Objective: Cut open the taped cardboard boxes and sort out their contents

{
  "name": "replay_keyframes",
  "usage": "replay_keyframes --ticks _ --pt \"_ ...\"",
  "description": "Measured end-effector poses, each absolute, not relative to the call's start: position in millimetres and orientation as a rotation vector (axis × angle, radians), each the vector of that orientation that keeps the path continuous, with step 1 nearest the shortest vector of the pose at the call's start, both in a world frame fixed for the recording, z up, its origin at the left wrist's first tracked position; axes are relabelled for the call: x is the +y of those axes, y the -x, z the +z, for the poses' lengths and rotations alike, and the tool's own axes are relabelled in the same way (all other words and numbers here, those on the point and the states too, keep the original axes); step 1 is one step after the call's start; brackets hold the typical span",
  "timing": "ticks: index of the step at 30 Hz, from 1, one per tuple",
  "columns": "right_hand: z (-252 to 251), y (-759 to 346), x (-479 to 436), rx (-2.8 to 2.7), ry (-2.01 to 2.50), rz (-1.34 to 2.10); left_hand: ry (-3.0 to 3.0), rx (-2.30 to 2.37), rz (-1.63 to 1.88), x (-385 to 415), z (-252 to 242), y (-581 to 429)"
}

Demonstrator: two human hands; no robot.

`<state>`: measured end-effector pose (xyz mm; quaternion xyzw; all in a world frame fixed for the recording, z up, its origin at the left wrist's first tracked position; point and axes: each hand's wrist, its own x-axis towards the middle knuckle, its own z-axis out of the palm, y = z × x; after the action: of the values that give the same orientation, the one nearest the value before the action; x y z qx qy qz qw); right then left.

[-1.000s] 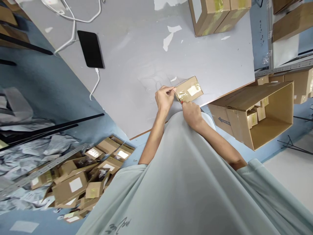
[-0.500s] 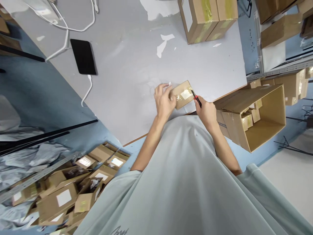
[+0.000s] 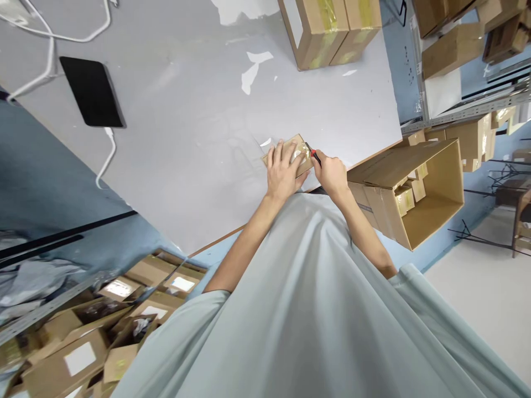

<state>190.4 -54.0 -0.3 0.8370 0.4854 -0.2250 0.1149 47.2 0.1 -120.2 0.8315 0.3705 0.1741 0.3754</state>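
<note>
The left hand (image 3: 284,174) lies flat on the small box (image 3: 301,145), grip released, on the gray surface (image 3: 199,121). At the box's 3 o'clock, the right hand (image 3: 332,174) has its grip clenched around a cutter (image 3: 314,155).

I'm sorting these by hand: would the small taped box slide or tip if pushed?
Probably slides: the box lies flat on the smooth table. Its glossy tape may feel slippery. The left hand pins it, so likely light.
</note>
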Motion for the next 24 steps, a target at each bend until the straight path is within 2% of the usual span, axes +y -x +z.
replay_keyframes --ticks 24 --pt "2 -177 -41 1.376 -2.361 -0.553 -2.147 0.936 0.514 -3 -129 -49"
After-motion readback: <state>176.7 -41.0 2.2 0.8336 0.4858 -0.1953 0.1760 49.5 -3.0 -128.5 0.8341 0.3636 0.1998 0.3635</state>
